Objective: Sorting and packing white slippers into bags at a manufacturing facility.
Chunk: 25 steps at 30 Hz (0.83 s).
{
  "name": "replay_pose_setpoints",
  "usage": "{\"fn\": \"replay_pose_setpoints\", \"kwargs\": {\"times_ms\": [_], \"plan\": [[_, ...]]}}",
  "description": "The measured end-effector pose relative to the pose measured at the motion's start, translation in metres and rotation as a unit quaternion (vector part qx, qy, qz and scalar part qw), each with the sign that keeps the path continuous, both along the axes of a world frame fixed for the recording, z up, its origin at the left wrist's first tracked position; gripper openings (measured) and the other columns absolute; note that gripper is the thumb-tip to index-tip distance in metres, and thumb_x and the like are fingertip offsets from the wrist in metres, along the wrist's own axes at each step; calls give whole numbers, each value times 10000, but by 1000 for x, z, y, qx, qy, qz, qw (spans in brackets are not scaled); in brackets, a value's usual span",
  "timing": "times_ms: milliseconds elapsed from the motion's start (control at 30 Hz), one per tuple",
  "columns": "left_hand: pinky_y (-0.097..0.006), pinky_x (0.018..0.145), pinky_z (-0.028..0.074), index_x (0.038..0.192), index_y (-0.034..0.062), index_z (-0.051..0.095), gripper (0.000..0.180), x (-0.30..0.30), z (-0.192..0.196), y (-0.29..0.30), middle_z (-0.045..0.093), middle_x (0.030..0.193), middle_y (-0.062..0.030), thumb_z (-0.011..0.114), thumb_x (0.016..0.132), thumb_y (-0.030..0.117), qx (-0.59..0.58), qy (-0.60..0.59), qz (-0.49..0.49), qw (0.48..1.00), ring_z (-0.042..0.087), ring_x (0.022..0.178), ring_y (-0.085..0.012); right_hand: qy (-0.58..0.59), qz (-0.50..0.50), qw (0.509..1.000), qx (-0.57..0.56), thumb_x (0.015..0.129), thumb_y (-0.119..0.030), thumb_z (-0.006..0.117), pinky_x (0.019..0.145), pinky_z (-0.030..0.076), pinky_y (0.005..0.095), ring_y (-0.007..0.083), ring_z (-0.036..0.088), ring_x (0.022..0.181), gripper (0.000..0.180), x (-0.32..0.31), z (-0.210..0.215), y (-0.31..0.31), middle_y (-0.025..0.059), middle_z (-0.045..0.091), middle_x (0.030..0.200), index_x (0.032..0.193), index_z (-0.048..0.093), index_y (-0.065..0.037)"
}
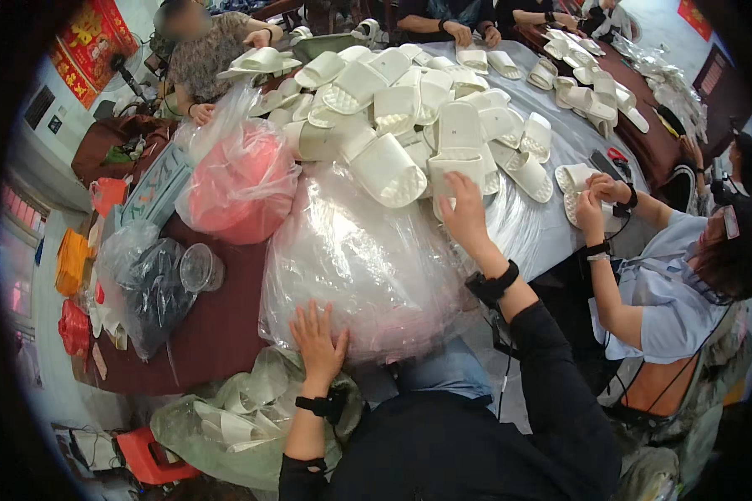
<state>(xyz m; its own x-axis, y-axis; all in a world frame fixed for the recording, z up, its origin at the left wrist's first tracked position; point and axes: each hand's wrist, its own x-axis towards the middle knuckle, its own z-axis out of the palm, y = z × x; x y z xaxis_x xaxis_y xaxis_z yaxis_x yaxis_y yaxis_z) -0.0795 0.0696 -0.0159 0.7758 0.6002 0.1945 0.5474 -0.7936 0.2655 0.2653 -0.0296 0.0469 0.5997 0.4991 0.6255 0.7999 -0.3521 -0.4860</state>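
Observation:
My left hand (317, 341) lies with fingers spread on the near left side of a large clear plastic bag (351, 259), which shows pinkish contents low down. Beyond the bag, my right hand (464, 209) is closed on the near end of a white slide slipper (459, 134), at its strap; the thumb is hard to make out. That slipper rests at the front of a big heap of white slippers (376, 79). Just left of my right hand, another white slipper (388, 171) leans over the bag's top.
Left of the bag are a pink plastic-wrapped bundle (238, 184), a clear tub (201, 269) and a dark bagged bundle (159, 288). A sack of white slippers (242, 409) stands by my left forearm. At right, a co-worker (668, 275) handles a slipper; others work across the table.

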Motion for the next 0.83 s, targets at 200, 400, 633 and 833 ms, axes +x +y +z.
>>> {"fn": "replay_pose_setpoints", "kwargs": {"times_ms": [200,400,633,833], "plan": [[-549,1079,96,1364,162,376,595,-1,-25,4,261,1455,-133,522,835,395,58,-63,-7,996,178,1347,-373,-122,-75,975,-172,746,-204,659,965,354,412,351,443,1119,484,47,-7,20,139,523,1171,1174,509,-34],[-537,1085,91,1346,142,406,585,2,-34,6,278,1445,-144,489,838,420,79,-68,-14,994,189,1343,-375,-50,-57,977,-200,695,-263,693,900,341,439,285,523,941,374,76,-3,14,100,589,948,981,582,-48],[-560,1073,114,1331,160,418,596,-2,-34,4,298,1430,-147,561,793,373,50,-59,-19,997,195,1335,-387,-98,-48,990,92,653,-294,713,720,373,371,260,549,706,244,32,74,21,60,566,653,728,611,-86],[-567,1075,98,1340,155,406,605,-7,-42,8,268,1446,-156,549,807,404,77,-52,-9,996,178,1344,-388,-110,54,992,10,642,-305,752,649,332,355,237,493,582,259,-29,86,37,43,522,546,672,613,-88]]}}
